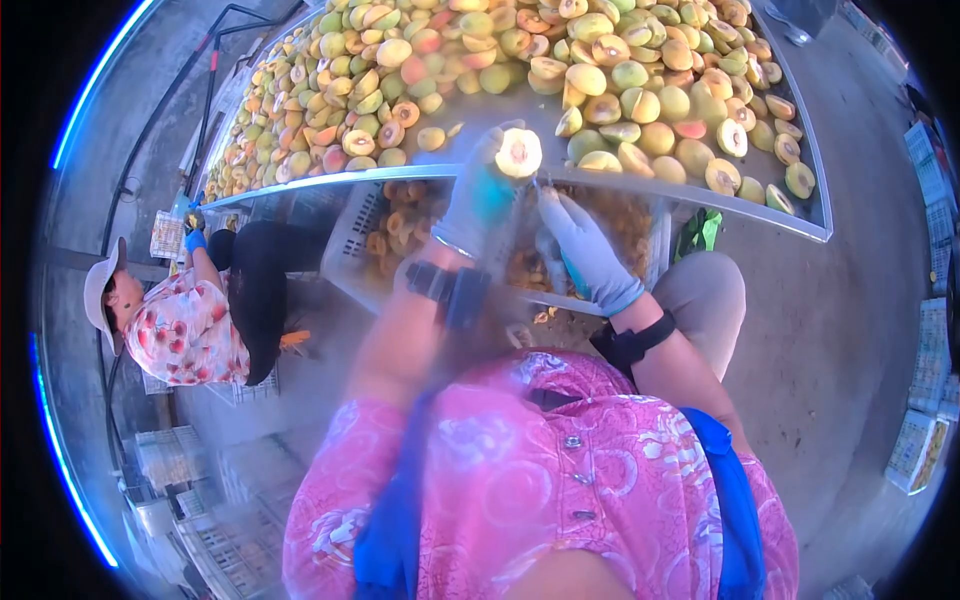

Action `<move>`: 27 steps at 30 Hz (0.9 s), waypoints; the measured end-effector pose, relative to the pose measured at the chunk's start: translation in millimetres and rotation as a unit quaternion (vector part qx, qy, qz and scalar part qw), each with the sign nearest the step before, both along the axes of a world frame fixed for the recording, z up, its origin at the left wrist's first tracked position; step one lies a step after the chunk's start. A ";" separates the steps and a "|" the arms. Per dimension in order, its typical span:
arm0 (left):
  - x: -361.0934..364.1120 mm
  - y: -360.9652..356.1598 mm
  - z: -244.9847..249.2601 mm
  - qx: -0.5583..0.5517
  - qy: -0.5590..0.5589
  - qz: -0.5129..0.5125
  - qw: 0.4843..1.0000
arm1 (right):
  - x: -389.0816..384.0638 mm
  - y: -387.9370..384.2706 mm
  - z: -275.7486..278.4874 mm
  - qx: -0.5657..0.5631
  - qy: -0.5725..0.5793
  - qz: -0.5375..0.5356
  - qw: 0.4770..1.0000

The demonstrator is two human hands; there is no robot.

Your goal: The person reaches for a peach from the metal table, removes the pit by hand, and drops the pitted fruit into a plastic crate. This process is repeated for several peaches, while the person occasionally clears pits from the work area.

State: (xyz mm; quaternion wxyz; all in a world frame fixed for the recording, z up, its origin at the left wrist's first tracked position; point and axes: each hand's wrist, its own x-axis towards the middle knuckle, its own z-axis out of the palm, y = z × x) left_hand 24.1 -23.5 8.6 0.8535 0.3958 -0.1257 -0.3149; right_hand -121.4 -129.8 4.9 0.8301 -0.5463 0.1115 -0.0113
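My left hand (472,205), in a pale glove with a green patch, is closed on a peach half (518,153). The cut face is turned up, with a brown stone area ringed by pale flesh. Close by on the right is my right hand (590,245), also gloved, its fingers pointing at the fruit. A thin dark tip (538,183) shows at its fingertips; the rest of that tool is hidden in the hand. Both hands are at the near rim of a metal table (400,172) heaped with yellow-green peach halves (655,105).
Under the table rim stand a white crate (345,240) of brownish fruit pieces and a second crate (655,240) beside it. A co-worker (190,325) in a cap sits at the left. Stacked crates (230,520) are at the lower left, others (915,450) at the right.
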 end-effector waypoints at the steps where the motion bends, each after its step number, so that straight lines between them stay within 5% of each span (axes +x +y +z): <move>1: -11.6 3.4 -0.5 0.033 -0.057 -0.006 0.998 | -3.1 -3.0 5.2 -0.010 0.002 0.003 1.000; 4: -29.8 2.3 0.7 0.062 -0.113 -0.011 0.992 | -8.3 -1.7 12.9 0.024 -0.003 -0.005 1.000; 6: -41.8 2.5 5.2 0.051 -0.019 -0.011 0.998 | -9.8 -2.8 13.7 0.024 -0.002 0.000 1.000; 13: -51.7 -1.1 1.1 0.043 0.017 -0.022 0.999 | -15.6 -1.6 16.3 -0.022 0.020 0.008 1.000; 16: -55.0 -3.1 -3.6 0.069 -0.009 0.028 0.997 | -17.3 0.6 14.1 -0.080 0.030 0.015 0.996; 19: -58.0 -6.2 -4.9 0.129 -0.170 0.107 0.971 | -18.3 4.7 8.0 -0.109 -0.012 0.009 0.994; 21: -64.4 -9.9 4.1 0.112 -0.030 0.121 0.986 | -20.4 3.9 11.9 -0.109 -0.001 0.021 0.994; 27: -73.1 -17.0 24.9 0.090 0.057 0.084 0.991 | -27.4 -1.1 18.5 -0.072 0.022 0.060 0.995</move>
